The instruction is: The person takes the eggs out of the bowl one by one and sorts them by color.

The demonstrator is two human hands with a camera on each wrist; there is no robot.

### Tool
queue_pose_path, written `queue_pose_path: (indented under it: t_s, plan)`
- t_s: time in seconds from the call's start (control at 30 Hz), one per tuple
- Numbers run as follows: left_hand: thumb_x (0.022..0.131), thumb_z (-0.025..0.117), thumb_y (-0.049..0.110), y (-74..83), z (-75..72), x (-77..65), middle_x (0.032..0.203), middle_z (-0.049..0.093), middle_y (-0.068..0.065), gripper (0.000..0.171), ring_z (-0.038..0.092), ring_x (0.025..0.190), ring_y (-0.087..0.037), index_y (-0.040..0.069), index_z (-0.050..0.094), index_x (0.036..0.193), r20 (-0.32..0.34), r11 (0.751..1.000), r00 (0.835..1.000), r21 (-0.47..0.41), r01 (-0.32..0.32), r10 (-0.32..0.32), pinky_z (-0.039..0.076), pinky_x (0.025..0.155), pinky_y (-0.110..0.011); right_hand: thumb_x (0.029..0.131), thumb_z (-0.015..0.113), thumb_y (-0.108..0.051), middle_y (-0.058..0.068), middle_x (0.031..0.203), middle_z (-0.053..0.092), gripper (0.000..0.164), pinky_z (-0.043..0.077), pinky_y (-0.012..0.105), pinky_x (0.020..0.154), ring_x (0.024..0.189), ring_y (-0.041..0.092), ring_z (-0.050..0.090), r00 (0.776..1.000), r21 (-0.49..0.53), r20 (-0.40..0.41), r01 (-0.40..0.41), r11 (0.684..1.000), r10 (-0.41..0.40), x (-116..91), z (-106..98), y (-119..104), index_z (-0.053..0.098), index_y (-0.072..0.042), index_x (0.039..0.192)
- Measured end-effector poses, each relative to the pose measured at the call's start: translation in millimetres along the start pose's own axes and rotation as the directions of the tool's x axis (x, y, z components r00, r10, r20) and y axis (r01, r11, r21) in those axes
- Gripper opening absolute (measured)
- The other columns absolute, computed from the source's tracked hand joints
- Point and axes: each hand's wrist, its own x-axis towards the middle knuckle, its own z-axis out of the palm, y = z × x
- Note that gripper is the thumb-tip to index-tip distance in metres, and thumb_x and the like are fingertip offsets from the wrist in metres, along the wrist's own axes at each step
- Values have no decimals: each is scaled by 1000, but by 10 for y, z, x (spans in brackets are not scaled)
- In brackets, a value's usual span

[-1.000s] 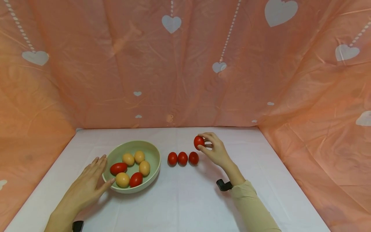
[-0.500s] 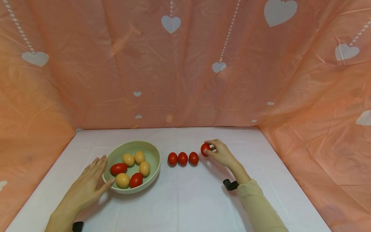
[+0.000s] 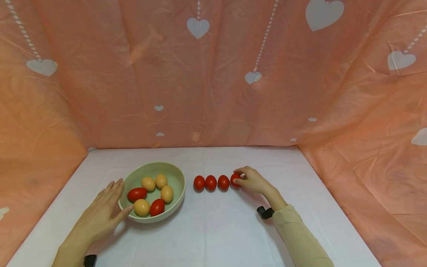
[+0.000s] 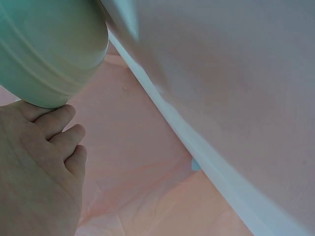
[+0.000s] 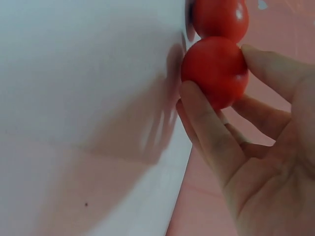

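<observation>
In the head view, my right hand (image 3: 254,181) pinches a small red tomato (image 3: 234,177) between thumb and fingertips. This tomato sits low at the right end of a row of red tomatoes (image 3: 211,183). The right wrist view shows the pinched tomato (image 5: 215,71) right up against its neighbour (image 5: 220,18). My left hand (image 3: 100,215) lies along the left side of a pale green bowl (image 3: 158,168), fingers straight and thumb at the near rim. Inside are several yellow oval fruits (image 3: 166,193) and two red tomatoes (image 3: 157,207). In the left wrist view, fingertips meet the bowl's outer wall (image 4: 54,59).
A white cloth (image 3: 220,237) covers the table. Orange sheeting (image 3: 213,92) with pale hearts hangs behind and along both sides. Dark wrist cameras (image 3: 265,212) sit on both wrists.
My right hand has moved right, then down and slightly left, bringing its tomato to the right end of the row. The left hand and bowl stay in place.
</observation>
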Motion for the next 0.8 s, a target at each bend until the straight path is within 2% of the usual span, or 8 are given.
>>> queue_pose_path:
  t_s: [0.1, 0.4, 0.63, 0.8]
  plan:
    - [98, 69, 43, 3, -3, -1, 164, 33, -28, 87, 21, 157, -41, -9, 32, 158, 0, 1000, 1000, 3, -2, 2, -8, 127, -23, 97, 72, -16, 18, 113, 65, 37, 59, 40, 85, 94, 25, 66, 1000, -7, 15, -19, 1000, 19, -1, 12, -16, 68, 5, 128]
    - [98, 69, 44, 9, -8, 4, 163, 34, -28, 88, 21, 157, -41, -10, 33, 157, -1, 1000, 1000, 8, -2, 2, -11, 123, -18, 95, 75, -16, 17, 112, 65, 38, 59, 36, 80, 93, 24, 67, 999, -3, 5, -33, 999, 33, 5, 25, -4, 68, 2, 128]
    - [98, 69, 44, 14, -9, 1, 163, 33, -28, 87, 21, 157, -41, -10, 33, 157, 1, 1000, 1000, 7, 0, 0, -11, 124, -19, 96, 74, -17, 16, 114, 65, 39, 60, 38, 83, 96, 25, 67, 999, -3, -2, -54, 999, 54, 2, 18, -15, 68, 1, 130]
    - [99, 68, 44, 11, -6, -6, 164, 33, -28, 88, 22, 156, -42, -10, 32, 157, 3, 1000, 1000, 3, 6, -6, -9, 126, -23, 96, 74, -17, 20, 120, 64, 43, 61, 41, 86, 102, 30, 69, 999, 11, -21, -25, 1000, 25, -8, 10, -15, 65, 3, 133]
